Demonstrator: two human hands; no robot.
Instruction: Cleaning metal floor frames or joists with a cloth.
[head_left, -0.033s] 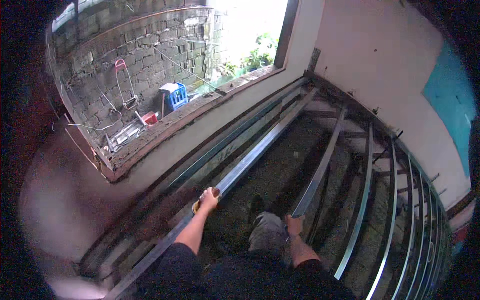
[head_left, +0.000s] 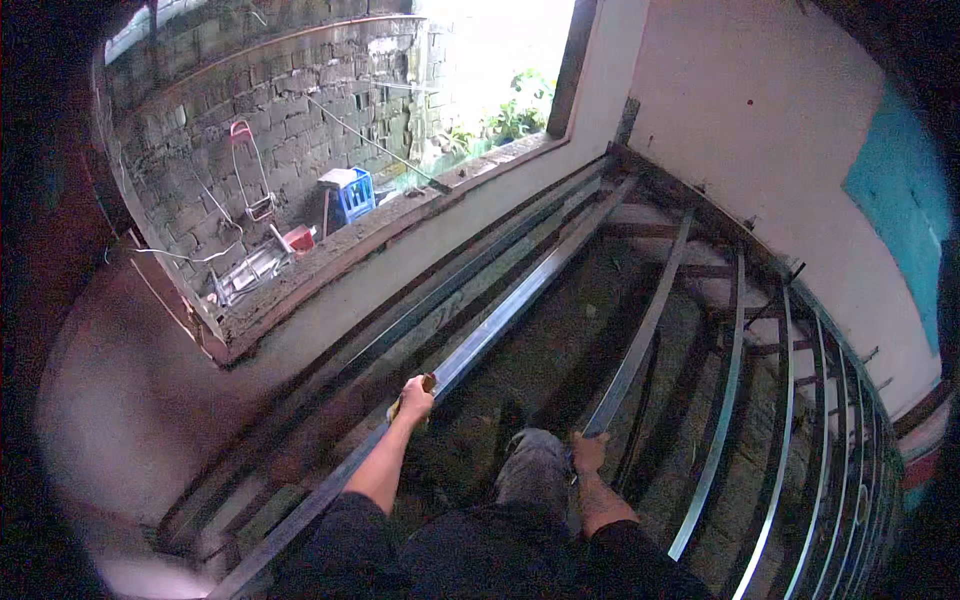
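My left hand (head_left: pixel 411 403) is closed round a small brown and yellow thing (head_left: pixel 429 382), mostly hidden by the fingers and too small to name. That hand rests at a long grey metal beam (head_left: pixel 490 330) running from the lower left to the far corner. My right hand (head_left: pixel 589 454) grips a second metal beam (head_left: pixel 640 345), with its fingers wrapped at the edge; what lies under the palm is hidden. My bent knee (head_left: pixel 535 465) in grey trousers sits between the two beams.
More parallel metal beams (head_left: pixel 721 410) fan out to the right above a dark lower level with gaps between them. A frame along the wall (head_left: pixel 690 190) carries their far ends. Beyond the window ledge (head_left: pixel 400 215) stand a blue crate (head_left: pixel 356 196) and a red-handled trolley (head_left: pixel 250 170).
My left hand has shifted very slightly, and less of the yellow part shows beneath it. My right hand stays at the second beam.
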